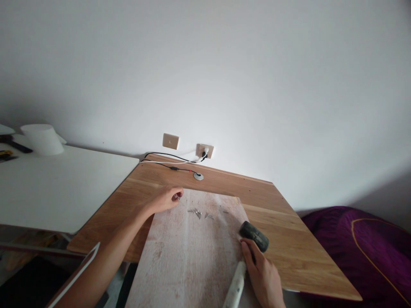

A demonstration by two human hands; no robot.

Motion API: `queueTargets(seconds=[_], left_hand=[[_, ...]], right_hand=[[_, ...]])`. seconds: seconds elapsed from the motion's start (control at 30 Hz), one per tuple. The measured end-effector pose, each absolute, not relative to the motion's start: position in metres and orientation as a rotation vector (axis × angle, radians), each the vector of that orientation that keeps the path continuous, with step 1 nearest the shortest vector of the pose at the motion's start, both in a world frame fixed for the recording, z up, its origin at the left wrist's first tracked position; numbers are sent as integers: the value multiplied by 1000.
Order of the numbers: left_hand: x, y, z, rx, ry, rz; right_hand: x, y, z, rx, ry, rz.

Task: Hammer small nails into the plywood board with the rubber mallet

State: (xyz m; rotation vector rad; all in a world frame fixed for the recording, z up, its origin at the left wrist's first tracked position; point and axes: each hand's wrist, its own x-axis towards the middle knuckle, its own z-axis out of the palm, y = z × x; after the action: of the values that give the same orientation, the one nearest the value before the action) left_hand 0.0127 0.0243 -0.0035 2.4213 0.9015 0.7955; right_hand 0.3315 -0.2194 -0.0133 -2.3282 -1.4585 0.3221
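Observation:
My left hand (167, 199) reaches across the far left corner of a pale whitewashed board (189, 256), fingers pinched on a small metal piece, likely a nail. Several loose nails (201, 213) lie on the board just to the right of that hand. My right hand (261, 273) rests at the board's right edge and grips a mallet (253, 235) by its pale handle, close below the black head. The mallet's head lies on the wooden desk (289, 239), beside the board.
The board lies on a wooden desk against a white wall with two wall sockets (204, 150) and black and white cables. A white table (58, 184) with a white lamp shade (43, 139) stands on the left. A purple cushion (362, 252) sits at right.

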Motion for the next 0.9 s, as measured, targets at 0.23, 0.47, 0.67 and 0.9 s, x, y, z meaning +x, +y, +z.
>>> queueTargets(seconds=[0.23,0.47,0.67,0.9], left_hand=[[12,26,-6,2422,874,799],[12,26,-7,2408,852,804],[15,26,-8,2386,855,838],[17,27,-13,2356,873,879]], right_hand=[[340,-219,-16,-2173,-1249,443],[320,-220,-5,-1657,-926,700],[293,-185,47,-1482,-976,676],[278,-86,70,-1414,-1320,835]])
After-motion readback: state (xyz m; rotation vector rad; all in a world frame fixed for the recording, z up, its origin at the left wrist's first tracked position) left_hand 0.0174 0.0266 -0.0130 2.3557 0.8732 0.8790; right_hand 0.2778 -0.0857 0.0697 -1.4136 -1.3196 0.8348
